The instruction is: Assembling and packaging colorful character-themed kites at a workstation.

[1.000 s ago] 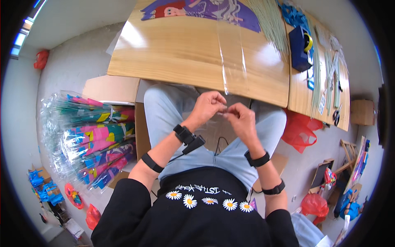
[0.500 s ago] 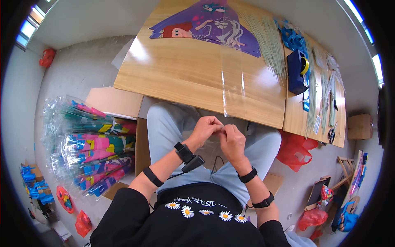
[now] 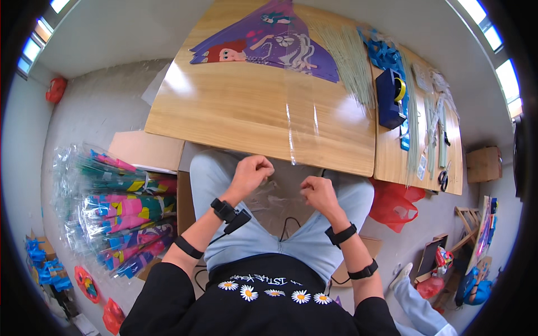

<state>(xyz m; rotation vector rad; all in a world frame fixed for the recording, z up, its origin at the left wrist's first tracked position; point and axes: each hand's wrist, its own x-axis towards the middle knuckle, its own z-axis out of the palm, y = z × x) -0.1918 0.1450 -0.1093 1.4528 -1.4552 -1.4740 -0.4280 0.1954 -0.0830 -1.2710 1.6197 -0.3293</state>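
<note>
Above my lap my two hands are apart, in front of the table edge. My left hand (image 3: 250, 177) is closed, its fingertips pressed together in a pinch. What it holds, if anything, is too small to make out. My right hand (image 3: 320, 194) has its fingers curled inward, and I cannot see what is in them. Just beyond the hands, a clear plastic sleeve (image 3: 302, 123) lies on the table, its end reaching the front edge. Its far part overlaps purple printed foil sheets (image 3: 269, 53) with a red-haired cartoon figure.
Thin pale sticks (image 3: 350, 61), a blue tape dispenser (image 3: 390, 101) and black scissors (image 3: 443, 179) lie on the tables. Wrapped colourful bundles (image 3: 129, 210) stick out of a box at left. A red bag (image 3: 395, 204) hangs at right. Another person's leg (image 3: 417, 305) shows lower right.
My hands, earlier together at the fingertips by the sleeve's end, have parted, left hand leftward. The view has shifted slightly. More of the other person's leg now shows at the lower right.
</note>
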